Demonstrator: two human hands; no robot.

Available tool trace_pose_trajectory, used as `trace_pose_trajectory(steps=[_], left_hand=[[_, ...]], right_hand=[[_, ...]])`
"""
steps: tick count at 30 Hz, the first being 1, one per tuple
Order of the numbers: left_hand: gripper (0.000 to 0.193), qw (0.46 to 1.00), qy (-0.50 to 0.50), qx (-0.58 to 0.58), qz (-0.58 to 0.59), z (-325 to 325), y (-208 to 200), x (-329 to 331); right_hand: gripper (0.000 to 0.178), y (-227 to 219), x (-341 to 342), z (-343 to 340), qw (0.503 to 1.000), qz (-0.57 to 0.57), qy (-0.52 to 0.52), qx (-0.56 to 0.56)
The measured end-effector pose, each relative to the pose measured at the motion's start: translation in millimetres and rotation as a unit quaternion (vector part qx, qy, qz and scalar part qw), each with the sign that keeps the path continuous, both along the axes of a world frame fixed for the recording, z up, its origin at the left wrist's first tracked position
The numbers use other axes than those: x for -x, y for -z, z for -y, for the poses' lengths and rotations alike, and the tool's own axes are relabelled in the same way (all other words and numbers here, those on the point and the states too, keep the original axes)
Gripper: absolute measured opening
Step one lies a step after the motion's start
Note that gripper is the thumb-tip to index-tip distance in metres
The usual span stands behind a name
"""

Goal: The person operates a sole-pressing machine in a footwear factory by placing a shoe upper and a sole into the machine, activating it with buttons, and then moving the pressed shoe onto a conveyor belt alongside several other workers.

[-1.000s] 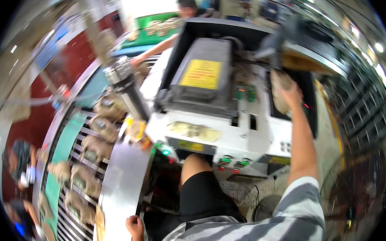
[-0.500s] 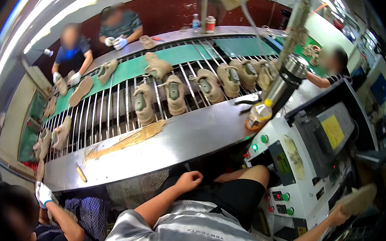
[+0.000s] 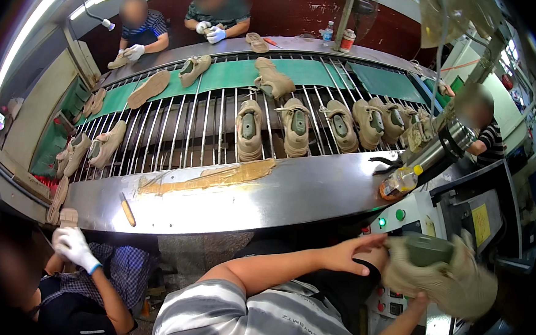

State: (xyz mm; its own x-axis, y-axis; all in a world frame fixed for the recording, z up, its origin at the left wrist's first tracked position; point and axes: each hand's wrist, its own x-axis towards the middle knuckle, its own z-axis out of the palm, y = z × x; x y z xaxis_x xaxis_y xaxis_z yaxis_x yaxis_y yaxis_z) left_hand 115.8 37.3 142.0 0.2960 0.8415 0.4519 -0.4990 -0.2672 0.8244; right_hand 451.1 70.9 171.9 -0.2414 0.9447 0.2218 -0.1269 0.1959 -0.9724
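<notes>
Right hand point(image 3: 419, 301) had a beige shoe point(image 3: 442, 285) gripped from beneath at four o'clock, its thumb showing and its fingers largely hidden; that low hold probably bore the weight while leaving the top opening, with its green insert point(image 3: 425, 249), uncovered. Left hand point(image 3: 353, 255), empty and loosely open with the thumb spread, hovered at the shoe's nine o'clock, perhaps to steady it; contact could not be told. Toward twelve o'clock, other shoes point(image 3: 296, 129) stood openings upward on a barred rack point(image 3: 221, 128), seemingly spaced for easy picking.
</notes>
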Motion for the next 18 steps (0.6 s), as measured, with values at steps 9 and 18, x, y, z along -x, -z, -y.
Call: trace_pose_trajectory(steps=[9, 18], left_hand=[[0.083, 0.827, -0.3, 0.19, 0.435, 129, 21, 211], [0.04, 0.582, -0.76, 0.154, 0.246, 81, 96, 447]], right_hand=[[0.066, -55, 266, -68, 0.922, 0.129, -0.344, -0.121], [0.05, 14, 437, -232, 0.924, 0.103, -0.365, 0.039]])
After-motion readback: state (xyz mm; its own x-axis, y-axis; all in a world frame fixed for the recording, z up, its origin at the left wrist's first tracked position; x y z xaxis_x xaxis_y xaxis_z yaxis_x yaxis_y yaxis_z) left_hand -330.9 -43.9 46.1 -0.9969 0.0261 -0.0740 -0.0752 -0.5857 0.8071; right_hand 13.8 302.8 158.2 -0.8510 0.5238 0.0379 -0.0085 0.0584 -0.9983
